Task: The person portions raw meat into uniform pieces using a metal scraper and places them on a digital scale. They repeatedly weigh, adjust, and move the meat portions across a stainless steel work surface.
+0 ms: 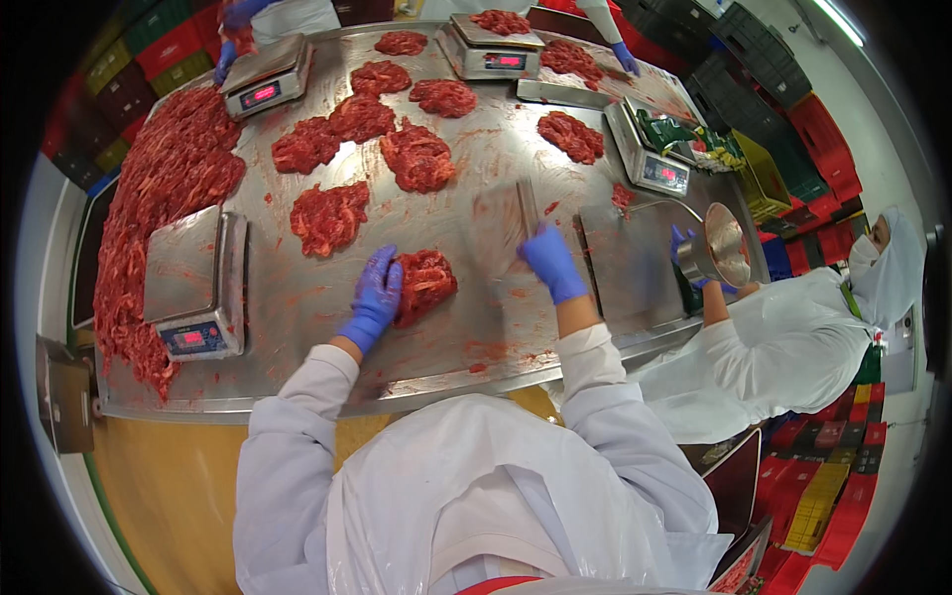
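Note:
My left hand (372,297), in a blue glove, lies along the left side of a portion of raw red meat pieces (425,286) on the steel table (312,372). Its thumb side touches the meat, with no grip around it. My gloved right hand (554,264) is closed on a flat metal tool (526,204), which is blurred by motion, so its full shape is unclear. It stands to the right of that portion. Another meat portion (329,218) lies just beyond my left hand.
A large heap of meat (171,163) covers the table's left side. Digital scales stand at front left (195,286), far left (268,74), far middle (491,52) and right (651,145). At right, a co-worker (773,342) holds a metal funnel (718,245). More people stand across the table.

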### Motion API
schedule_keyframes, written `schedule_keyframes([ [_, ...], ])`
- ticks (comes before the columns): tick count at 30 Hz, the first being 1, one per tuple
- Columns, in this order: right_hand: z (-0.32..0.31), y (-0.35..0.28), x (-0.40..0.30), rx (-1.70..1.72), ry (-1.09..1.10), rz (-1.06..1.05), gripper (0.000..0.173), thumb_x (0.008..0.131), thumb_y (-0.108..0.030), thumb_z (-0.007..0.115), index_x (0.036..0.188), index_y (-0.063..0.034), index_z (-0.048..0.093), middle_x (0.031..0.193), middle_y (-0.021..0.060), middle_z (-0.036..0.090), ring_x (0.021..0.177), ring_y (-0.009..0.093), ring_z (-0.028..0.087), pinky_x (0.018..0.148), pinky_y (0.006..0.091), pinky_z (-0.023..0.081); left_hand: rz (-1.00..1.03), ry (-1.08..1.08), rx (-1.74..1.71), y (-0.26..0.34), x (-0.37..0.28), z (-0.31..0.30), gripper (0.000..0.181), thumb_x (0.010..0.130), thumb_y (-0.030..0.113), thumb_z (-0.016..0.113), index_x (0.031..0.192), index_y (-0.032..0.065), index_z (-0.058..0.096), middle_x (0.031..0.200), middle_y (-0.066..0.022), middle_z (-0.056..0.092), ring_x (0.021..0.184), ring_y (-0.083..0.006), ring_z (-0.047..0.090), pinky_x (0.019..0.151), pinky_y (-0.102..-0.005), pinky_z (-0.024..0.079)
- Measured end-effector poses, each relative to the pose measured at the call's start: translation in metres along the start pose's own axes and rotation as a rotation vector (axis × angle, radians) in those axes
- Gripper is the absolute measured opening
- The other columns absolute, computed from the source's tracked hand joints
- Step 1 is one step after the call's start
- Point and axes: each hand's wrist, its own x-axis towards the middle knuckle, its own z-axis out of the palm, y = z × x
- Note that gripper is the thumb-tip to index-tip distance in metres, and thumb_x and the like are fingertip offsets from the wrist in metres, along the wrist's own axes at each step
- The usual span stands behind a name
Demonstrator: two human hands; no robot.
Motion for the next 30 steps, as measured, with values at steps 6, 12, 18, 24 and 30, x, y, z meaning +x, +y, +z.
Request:
schedule_keyframes([
  [6,0.063,0.034,-0.07,0.467,-0.331,-0.016,0.041,0.063,-0.004,0.06,0.103,0.0013,0.054,0.065,0.0068,0.056,0.05,0.016,0.052,0.047,0.0304,0.044,-0.241,0.2,-0.532,0.031,-0.008,0.087,0.033,0.092,0.017,0.046,0.118,-0.0013,0.052,0.12,-0.0134,0.054,0.112,-0.0223,0.05,0.099,-0.0322,0.036],
  [12,-0.114,-0.012,-0.101,0.563,0.17,-0.163,0.047,0.06,-0.003,0.057,0.107,0.0003,0.053,0.065,0.003,0.055,0.052,0.013,0.05,0.045,0.025,0.04,0.137,0.002,-1.061,0.222,0.064,0.109,0.036,0.093,0.015,0.042,0.123,-0.005,0.047,0.127,-0.0138,0.049,0.118,-0.0223,0.046,0.102,-0.034,0.033],
  [18,-0.279,-0.061,-0.152,0.173,0.931,-0.423,0.044,0.062,-0.008,0.059,0.105,-0.0005,0.055,0.077,0.0093,0.063,0.066,0.018,0.06,0.059,0.0311,0.048,1.228,0.35,-0.424,0.411,0.137,0.124,0.046,0.08,-0.003,0.045,0.125,0.0068,0.047,0.128,-0.017,0.046,0.119,-0.0356,0.044,0.101,-0.0407,0.036],
  [24,-0.324,0.031,-0.101,-0.453,1.165,-0.146,0.038,0.063,-0.014,0.06,0.1,-0.0026,0.059,0.081,0.014,0.065,0.073,0.024,0.064,0.067,0.033,0.049,1.115,-0.08,-0.35,0.445,0.159,0.256,0.043,0.082,0.002,0.045,0.124,0.0093,0.049,0.117,-0.0137,0.056,0.108,-0.029,0.054,0.096,-0.0352,0.041],
  [30,-0.307,0.016,-0.124,-0.059,1.196,-0.286,0.035,0.063,-0.013,0.059,0.097,-0.0028,0.057,0.083,0.0191,0.063,0.075,0.032,0.063,0.066,0.0395,0.05,0.389,-0.667,-1.286,0.351,0.15,0.185,0.032,0.096,0.017,0.036,0.118,0.0026,0.054,0.113,-0.0109,0.059,0.104,-0.0182,0.057,0.09,-0.0302,0.047],
])
